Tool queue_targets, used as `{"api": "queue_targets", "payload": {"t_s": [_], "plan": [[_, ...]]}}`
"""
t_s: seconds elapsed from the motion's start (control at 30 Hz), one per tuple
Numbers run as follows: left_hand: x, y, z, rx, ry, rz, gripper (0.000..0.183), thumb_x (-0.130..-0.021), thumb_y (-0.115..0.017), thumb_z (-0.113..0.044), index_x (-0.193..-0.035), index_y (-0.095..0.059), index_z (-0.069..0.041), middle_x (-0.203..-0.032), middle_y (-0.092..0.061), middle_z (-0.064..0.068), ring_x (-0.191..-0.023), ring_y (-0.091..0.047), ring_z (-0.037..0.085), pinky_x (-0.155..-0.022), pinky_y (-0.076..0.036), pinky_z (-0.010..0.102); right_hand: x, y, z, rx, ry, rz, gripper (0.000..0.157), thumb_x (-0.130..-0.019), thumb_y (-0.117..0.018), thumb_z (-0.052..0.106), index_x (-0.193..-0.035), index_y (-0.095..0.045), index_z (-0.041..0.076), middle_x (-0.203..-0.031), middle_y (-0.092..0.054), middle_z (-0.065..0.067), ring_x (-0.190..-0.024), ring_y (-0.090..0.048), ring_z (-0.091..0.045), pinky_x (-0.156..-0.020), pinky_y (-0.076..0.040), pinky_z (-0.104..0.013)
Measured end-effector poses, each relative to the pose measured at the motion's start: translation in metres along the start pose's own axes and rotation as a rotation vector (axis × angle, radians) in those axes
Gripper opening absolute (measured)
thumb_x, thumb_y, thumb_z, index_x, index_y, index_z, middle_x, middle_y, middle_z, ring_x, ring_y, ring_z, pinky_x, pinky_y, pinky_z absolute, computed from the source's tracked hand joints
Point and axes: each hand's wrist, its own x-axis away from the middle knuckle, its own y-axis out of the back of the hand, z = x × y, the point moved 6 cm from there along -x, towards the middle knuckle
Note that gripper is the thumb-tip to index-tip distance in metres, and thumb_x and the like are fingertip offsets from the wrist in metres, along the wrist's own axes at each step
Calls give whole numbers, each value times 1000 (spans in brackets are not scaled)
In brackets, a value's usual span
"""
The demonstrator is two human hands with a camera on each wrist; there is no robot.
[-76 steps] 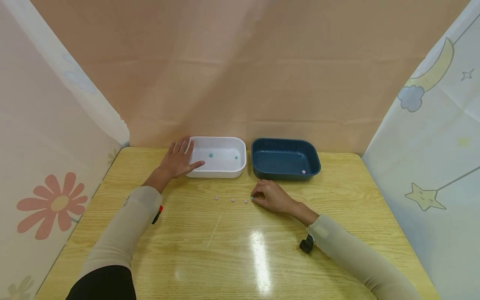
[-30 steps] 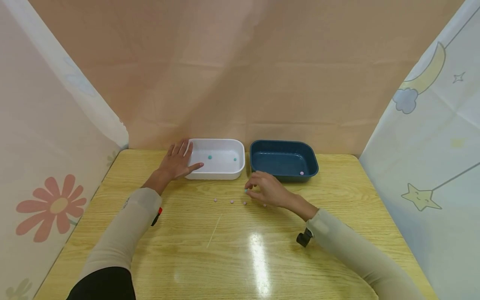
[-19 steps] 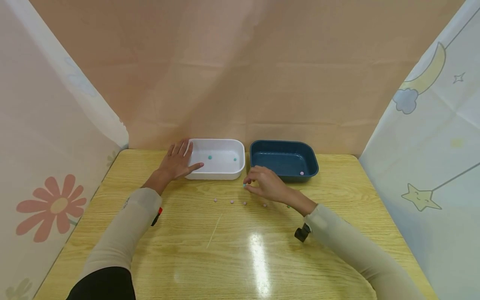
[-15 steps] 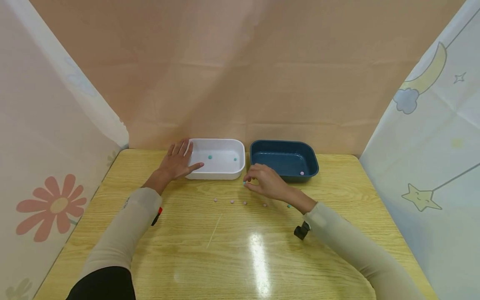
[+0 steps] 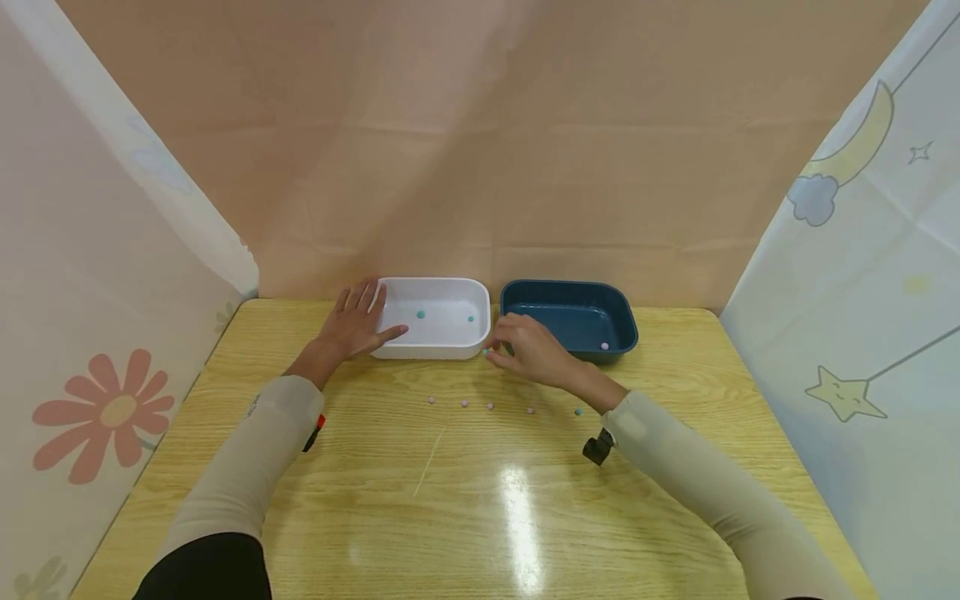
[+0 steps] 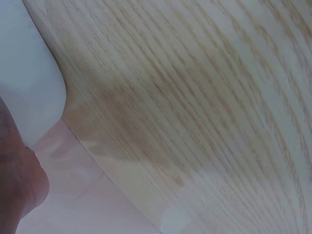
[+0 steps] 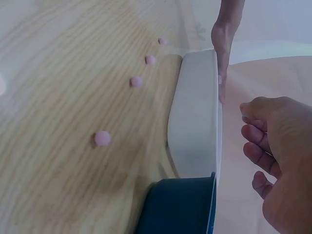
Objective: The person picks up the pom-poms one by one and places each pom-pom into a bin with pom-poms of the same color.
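One teal bead [image 5: 486,352] pinched in your right hand [image 5: 531,350], just beside the front right corner of the white tray [image 5: 435,352]; left hand [image 5: 351,327] spread at its left end. Suggest lifting clear, then releasing low inside.

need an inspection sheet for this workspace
Surface: wood-grain table, glare and a thin pale line
Things: two teal balls seen in white tray, one pink ball in blue tray; four pink balls, one teal ball on table
Clutter: nothing seen
Hands: left hand at white tray's left end, fingers straight; right hand pinches another teal ball near the trays
Cables: nothing seen
Surroundings: brown backdrop, printed side sheets
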Motion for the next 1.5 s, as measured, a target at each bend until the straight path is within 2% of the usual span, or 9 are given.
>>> {"api": "queue_targets", "payload": {"t_s": [0.23, 0.4, 0.73, 1.07, 1.37, 1.5], "plan": [[-1, -1, 2, 4, 3, 0, 107, -102, -32, -77, -169, -1, 0, -177, 9, 21, -164, 10, 37, -130, 2, 59, -11, 4, -1, 8, -1, -1, 12, -91, -84, 11, -99, -82, 3, -91, -71, -4, -81, -62, -23, -70, -49, -35], [-2, -2, 3, 1, 2, 1, 107, -102, -29, -78, -169, 0, 0, -177, 11, 20, -164, 11, 36, -130, 2, 59, -19, 7, -2, 2, 1, -22, 9, -91, -84, 10, -99, -82, 4, -94, -74, -5, -82, -61, -19, -71, -50, -36], [2, 3, 0, -8, -6, -26, 103, -104, -34, -73, -169, -2, 1, -177, 8, 21, -164, 6, 38, -130, -1, 60, -31, 9, -6, 5, -4, -17, 14, -94, -82, 15, -102, -81, 4, -95, -74, -7, -87, -69, -29, -82, -52, -42], [2, 2, -1, -10, -14, -27, 102, -104, -33, -73, -169, -3, -1, -177, 7, 19, -164, 7, 38, -130, 0, 61, -43, 9, -12, -7, 1, -34, 13, -94, -82, 14, -100, -81, 2, -96, -74, -10, -82, -69, -30, -70, -56, -38], [2, 1, -1, -19, -10, -21, 100, -105, -32, -72, -170, -1, -3, -177, 8, 18, -164, 7, 38, -130, 1, 62, -55, 5, -20, 48, -28, -30, 11, -91, -84, 12, -99, -81, 4, -91, -76, -9, -84, -71, -28, -77, -57, -42], [2, 1, -1, -11, -7, -18, 100, -105, -32, -72, -170, 0, -3, -177, 8, 18, -164, 7, 38, -130, 1, 62, -61, 5, -23, 60, -49, -24, 12, -92, -84, 12, -100, -82, 3, -91, -77, -9, -85, -72, -27, -75, -58, -41]]}}
